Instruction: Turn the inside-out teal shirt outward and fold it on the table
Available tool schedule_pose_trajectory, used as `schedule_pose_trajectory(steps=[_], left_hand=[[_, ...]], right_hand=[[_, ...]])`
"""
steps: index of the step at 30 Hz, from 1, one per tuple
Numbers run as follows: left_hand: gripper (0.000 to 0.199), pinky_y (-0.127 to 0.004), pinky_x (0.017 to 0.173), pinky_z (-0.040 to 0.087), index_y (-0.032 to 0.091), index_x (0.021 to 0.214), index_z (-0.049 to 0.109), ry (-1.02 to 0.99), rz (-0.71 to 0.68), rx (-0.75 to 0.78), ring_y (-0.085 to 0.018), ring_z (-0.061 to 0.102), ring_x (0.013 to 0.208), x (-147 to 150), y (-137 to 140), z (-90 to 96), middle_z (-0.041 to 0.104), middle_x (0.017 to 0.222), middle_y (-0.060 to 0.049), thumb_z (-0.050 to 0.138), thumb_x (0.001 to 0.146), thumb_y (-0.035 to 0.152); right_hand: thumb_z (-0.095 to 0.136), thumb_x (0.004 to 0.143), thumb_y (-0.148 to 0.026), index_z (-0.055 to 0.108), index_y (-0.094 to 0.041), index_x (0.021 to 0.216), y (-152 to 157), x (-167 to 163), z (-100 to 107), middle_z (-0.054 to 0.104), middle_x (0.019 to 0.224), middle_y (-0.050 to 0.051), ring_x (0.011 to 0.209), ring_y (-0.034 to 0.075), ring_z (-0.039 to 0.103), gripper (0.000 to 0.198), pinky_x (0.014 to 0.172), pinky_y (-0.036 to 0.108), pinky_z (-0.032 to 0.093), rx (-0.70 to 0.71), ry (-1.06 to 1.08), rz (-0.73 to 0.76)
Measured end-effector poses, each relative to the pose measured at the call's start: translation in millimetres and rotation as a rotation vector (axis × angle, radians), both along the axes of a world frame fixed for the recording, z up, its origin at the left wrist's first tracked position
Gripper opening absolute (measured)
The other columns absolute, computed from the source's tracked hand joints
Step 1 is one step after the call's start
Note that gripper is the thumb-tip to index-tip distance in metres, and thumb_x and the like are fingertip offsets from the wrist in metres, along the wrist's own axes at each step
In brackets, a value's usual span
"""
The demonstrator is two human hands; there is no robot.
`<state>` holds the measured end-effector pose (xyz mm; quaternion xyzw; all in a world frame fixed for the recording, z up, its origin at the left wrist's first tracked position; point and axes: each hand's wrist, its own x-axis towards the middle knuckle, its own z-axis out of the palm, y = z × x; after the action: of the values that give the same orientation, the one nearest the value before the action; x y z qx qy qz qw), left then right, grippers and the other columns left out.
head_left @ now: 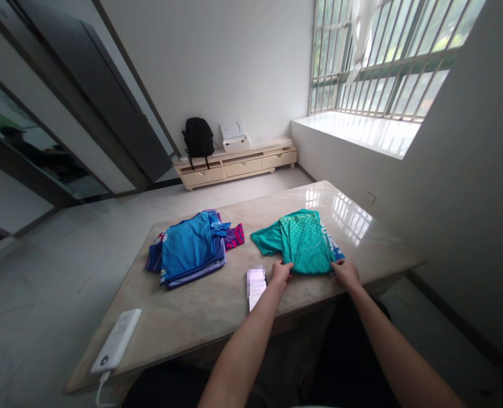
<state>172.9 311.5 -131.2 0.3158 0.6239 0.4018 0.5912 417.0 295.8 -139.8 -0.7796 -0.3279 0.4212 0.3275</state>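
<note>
A green T-shirt point(305, 241) with a pale dotted pattern lies partly folded on the marble table point(200, 317), one sleeve sticking out to its left. My left hand point(282, 273) pinches the shirt's near left corner. At the near right corner, beside a blue-and-white printed part, my right hand point(345, 272) grips the cloth between thumb and fingers. Just left of my left hand lies a phone point(256, 286) with its screen lit, partly covered by my forearm.
A stack of folded clothes point(191, 246), blue on top, sits on the table's left half. A white power bank point(117, 340) with a cable is at the near left edge. Beyond stands a low cabinet point(242, 167) with a black backpack point(199, 137) and a white box point(233, 136).
</note>
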Motion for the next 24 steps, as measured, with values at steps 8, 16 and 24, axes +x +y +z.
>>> schedule_pose_trajectory(steps=[8, 16, 24], left_hand=[[0.032, -0.037, 0.081, 0.063, 0.014, 0.125, 0.065, -0.262, 0.002, -0.189, -0.02, 0.07, 0.096, 3, 23, 17.5, 0.069, 0.118, -0.009, 0.067, 0.101, 0.035], [0.031, -0.036, 0.081, 0.063, 0.014, 0.124, 0.065, -0.302, -0.059, -0.056, -0.019, 0.07, 0.095, 14, 25, 13.0, 0.069, 0.117, -0.008, 0.066, 0.102, 0.035], [0.021, -0.034, 0.078, 0.061, 0.013, 0.107, 0.068, -0.087, -0.246, 0.092, -0.017, 0.068, 0.088, 27, -9, -17.4, 0.07, 0.103, -0.005, 0.07, 0.099, 0.032]], right_hand=[[0.066, 0.101, -0.037, 0.066, -0.014, 0.122, 16, 7, 7, 0.07, 0.111, 0.007, 0.091, 0.016, 0.07, 0.031, 0.078, 0.034, 0.062, 0.101, 0.454, -0.039], [0.068, 0.1, -0.033, 0.065, -0.014, 0.122, 36, 38, 17, 0.069, 0.112, 0.006, 0.09, 0.015, 0.069, 0.029, 0.077, 0.032, 0.062, 0.368, 0.465, -0.098], [0.066, 0.101, -0.036, 0.067, -0.013, 0.114, 6, 64, -10, 0.069, 0.098, 0.003, 0.077, 0.012, 0.066, 0.027, 0.068, 0.027, 0.059, 0.34, 0.299, -0.134]])
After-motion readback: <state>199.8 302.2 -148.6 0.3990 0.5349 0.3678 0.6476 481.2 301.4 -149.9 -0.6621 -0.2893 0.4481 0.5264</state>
